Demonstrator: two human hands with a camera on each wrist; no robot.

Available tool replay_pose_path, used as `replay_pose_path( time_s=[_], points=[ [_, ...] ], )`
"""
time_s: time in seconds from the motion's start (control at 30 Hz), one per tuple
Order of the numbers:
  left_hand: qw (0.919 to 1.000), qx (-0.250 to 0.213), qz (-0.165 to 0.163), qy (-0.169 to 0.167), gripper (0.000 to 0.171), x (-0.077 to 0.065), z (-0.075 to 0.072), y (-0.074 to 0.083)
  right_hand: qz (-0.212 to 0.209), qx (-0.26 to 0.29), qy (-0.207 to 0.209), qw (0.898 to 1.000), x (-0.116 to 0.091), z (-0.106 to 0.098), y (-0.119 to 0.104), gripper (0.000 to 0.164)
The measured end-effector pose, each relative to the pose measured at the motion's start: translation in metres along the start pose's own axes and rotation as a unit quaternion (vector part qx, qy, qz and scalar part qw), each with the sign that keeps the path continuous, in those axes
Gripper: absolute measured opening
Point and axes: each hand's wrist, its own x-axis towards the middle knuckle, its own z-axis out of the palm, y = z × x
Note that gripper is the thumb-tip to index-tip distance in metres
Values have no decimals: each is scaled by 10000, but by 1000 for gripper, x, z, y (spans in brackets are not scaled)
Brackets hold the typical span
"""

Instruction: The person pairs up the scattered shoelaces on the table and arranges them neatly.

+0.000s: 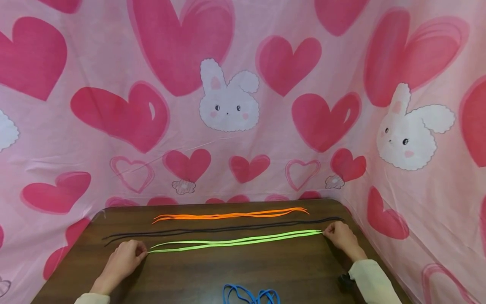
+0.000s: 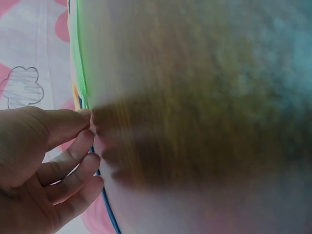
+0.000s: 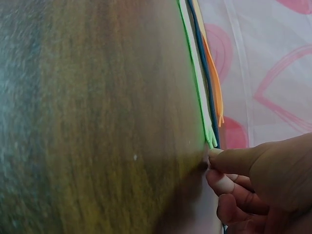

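A pair of bright green shoelaces (image 1: pixel 235 242) lies stretched side to side across the brown table. At their left end my left hand (image 1: pixel 127 258) pinches the tip of the nearer strand between thumb and forefinger; the farther strand's tip lies loose just above. The left wrist view shows the green lace (image 2: pixel 79 53) running up from the thumb (image 2: pixel 68 124). My right hand (image 1: pixel 343 240) pinches the tips at the other end. From the right wrist, the green lace ends (image 3: pixel 209 136) meet the thumb tip, with the other fingers curled below.
Behind the green laces lie dark laces (image 1: pixel 224 228), then orange laces (image 1: pixel 228 215) near the table's far edge. A loosely looped blue lace (image 1: pixel 247 292) sits at the front. Pink heart-and-rabbit cloth (image 1: pixel 228 143) hangs right behind the table (image 1: pixel 190 274) and along its sides.
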Motion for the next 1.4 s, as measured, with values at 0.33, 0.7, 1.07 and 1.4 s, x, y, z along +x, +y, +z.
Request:
replay_pose_path(
  time_s=[0.33, 0.7, 1.07, 1.4],
  points=[
    [9999, 87, 64, 93, 14, -3, -2, -1, -114, 100, -33, 9999, -2, -1, -2, 11],
    [9820, 65, 898, 1663, 28, 5, 2, 12, -465, 106, 544, 9974, 3, -5, -19, 31],
    [9821, -249, 1506, 1106, 26, 13, 22, 67, -1167, 567, 472, 9904, -11, 8, -82, 28],
    [9551, -549, 2854, -581, 11, -6, 46, 158, -2502, 308, -394, 9669, -57, 38, -156, 21]
  ],
)
